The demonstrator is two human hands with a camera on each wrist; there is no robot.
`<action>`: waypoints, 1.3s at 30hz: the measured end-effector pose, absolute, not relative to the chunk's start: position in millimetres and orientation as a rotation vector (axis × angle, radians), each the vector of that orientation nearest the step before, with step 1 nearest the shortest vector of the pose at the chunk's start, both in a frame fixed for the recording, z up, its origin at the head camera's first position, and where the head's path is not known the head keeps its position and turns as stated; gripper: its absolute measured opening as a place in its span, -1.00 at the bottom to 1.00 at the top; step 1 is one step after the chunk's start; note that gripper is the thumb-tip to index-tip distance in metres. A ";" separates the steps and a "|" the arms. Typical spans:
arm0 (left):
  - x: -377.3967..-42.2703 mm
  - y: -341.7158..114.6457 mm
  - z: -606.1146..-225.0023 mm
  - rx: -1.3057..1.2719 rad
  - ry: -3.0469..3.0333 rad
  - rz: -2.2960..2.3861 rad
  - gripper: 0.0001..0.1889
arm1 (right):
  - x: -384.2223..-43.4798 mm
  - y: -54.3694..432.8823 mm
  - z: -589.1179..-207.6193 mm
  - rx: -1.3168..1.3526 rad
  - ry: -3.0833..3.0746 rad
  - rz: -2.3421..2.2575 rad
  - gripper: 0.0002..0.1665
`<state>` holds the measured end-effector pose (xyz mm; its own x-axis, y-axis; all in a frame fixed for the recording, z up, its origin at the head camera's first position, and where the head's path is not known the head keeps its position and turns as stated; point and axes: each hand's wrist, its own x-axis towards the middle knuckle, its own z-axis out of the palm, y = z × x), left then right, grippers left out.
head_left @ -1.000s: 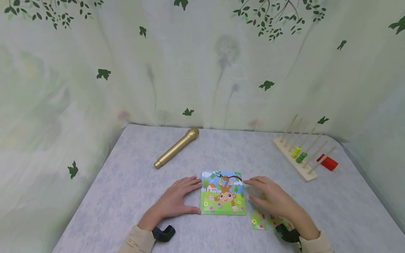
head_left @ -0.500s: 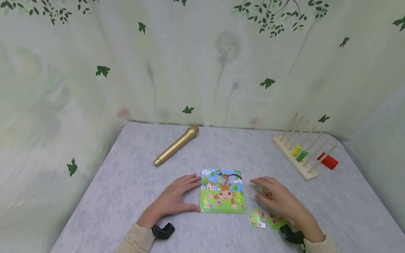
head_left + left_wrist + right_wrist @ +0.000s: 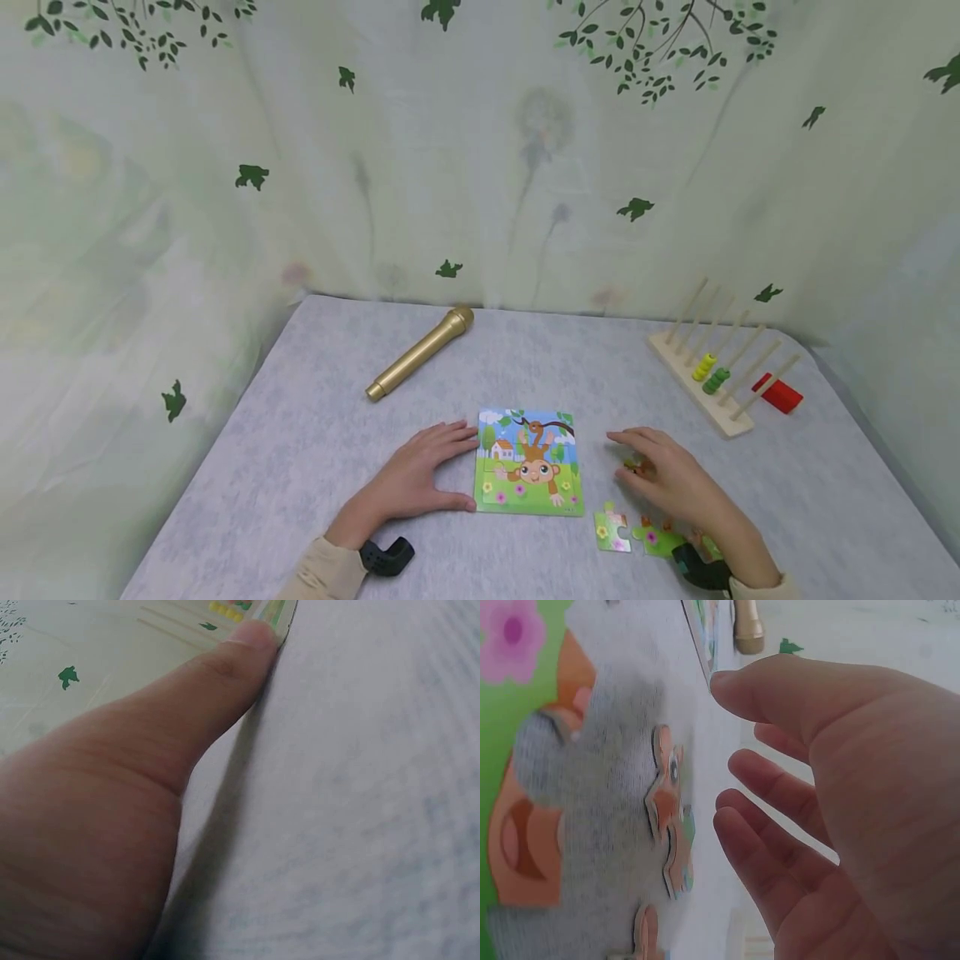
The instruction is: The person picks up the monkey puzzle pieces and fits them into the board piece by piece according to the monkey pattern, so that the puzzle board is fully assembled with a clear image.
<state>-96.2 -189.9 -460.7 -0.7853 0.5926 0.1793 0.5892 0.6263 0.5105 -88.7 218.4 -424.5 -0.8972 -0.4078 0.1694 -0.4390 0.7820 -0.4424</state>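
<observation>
Touched on One Side, Free on the Other

Behind the grey table (image 3: 315,383) hung a leafy pale backdrop (image 3: 420,183). At the table's far right sat a wooden peg rack (image 3: 696,387).

The person's left hand (image 3: 420,471) lay with its fingers straight and close together, tips at the left edge of the monkey puzzle (image 3: 528,462), and its thumb stretched away to the near left corner. The right hand (image 3: 671,471) was off to the other side, apart from the puzzle, its fingers gently bent with gaps between some of them, pinching nothing. The puzzle itself lay flat at the near middle of the table.

Beyond it, to the left, lay a gold microphone (image 3: 414,357); right of the rack, a red block (image 3: 780,393). Loose pieces (image 3: 612,532) lay near and partly under the right hand. Smallest were the rack's yellow beads (image 3: 703,367) and green beads (image 3: 716,381).

To my eye, a push from the left could slide the puzzle, since nothing braced its opposite edge. A lowered right wrist or dragging cuff (image 3: 765,589) might scatter the pieces.

I could read no brand or label anywhere; tiny marks near the puzzle's lower right corner were too small to make out.
</observation>
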 end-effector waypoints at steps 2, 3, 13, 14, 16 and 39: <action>-95.8 -189.8 -460.4 1.022 2.826 0.889 -0.07 | -89.0 220.9 -424.6 0.667 -2.916 0.724 -0.42; -95.5 -189.8 -460.2 1.019 2.824 0.891 -0.07 | -89.3 222.5 -424.7 0.660 -2.920 0.704 -0.42; -95.3 -190.5 -461.2 1.007 2.827 0.885 -0.08 | -91.0 235.6 -426.9 0.595 -2.972 0.632 -0.35; -95.2 -190.8 -461.7 1.007 2.829 0.884 -0.08 | -91.0 236.3 -427.0 0.590 -2.975 0.639 -0.34; -95.9 -190.9 -462.2 1.006 2.825 0.882 -0.08 | -90.2 237.8 -427.3 0.587 -2.981 0.663 -0.32; -95.2 -189.0 -462.5 0.996 2.841 0.890 -0.06 | -86.8 245.9 -427.4 0.565 -3.012 0.680 -0.36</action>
<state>-95.2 -189.0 -462.5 -0.7985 0.5750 0.1782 0.5739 0.6379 0.5135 -86.8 245.9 -427.4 -0.9353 -0.3446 0.0806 -0.3457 0.8413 -0.4155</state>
